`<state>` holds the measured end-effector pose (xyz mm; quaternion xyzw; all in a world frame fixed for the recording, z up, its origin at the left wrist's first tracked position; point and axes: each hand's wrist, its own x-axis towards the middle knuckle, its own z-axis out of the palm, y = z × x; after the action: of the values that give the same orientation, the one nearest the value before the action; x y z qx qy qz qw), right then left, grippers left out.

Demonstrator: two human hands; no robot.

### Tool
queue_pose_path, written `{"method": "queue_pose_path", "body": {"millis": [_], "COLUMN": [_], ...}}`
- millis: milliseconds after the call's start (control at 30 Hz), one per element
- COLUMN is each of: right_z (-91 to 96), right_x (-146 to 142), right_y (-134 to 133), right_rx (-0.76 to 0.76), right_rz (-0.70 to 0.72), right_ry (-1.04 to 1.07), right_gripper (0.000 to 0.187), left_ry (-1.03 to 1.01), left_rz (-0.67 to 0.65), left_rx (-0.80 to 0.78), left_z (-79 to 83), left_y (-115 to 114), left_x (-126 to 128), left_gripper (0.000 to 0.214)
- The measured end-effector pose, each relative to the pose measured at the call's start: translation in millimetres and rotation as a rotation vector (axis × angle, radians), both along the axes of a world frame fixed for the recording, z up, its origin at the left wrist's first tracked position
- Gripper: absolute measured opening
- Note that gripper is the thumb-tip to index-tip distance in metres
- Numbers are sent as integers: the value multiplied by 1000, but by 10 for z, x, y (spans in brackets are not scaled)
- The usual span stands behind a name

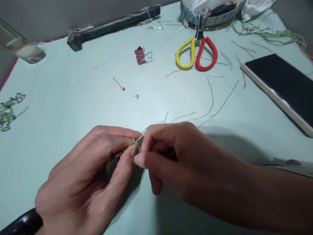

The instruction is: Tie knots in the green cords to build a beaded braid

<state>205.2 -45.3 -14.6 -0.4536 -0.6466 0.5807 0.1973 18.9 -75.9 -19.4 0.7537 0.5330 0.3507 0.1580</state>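
Note:
Near the front middle of the table, my left hand [90, 173] pinches a small knotted piece of green cord [136, 142] between thumb and fingers. A darker part of the piece shows under the fingers, mostly hidden by them. My right hand [168, 153] closes thumb and forefinger on a strand of the green cord just right of the knot. Loose green and white thread ends [190, 116] run out from behind my right hand across the tabletop. Beyond the hands lie a pin with a red head [119, 85] and a tiny clear bead-like piece [136, 96].
Scissors with yellow and red handles [196, 55] lie at the back, beside a mauve binder clip [140, 55]. A dark metal bar [112, 27] lines the far edge. A phone [281, 88] is right, a glass [22, 42] far left, a patterned basket [217, 19] behind, knotted cord [8, 112] left.

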Motion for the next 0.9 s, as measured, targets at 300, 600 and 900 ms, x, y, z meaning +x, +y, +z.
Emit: {"method": "queue_pose_path", "body": {"millis": [300,600,900], "right_z": [-5,-13,-66], "right_x": [45,38,24], "right_y": [58,47,79], "right_rx": [-191,-97,-27], "right_rz": [3,-25,16], "right_ry": [154,172,264], "right_gripper": [18,17,8], "left_ry": [-32,76,51], "left_rz": [-70,-149,-190], "left_rx": [53,-16,-53], "left_z": [-20,-2,8], "left_y": [30,-6,-19], "left_x": [27,-41,-55], "left_gripper": [10,22,24]}}
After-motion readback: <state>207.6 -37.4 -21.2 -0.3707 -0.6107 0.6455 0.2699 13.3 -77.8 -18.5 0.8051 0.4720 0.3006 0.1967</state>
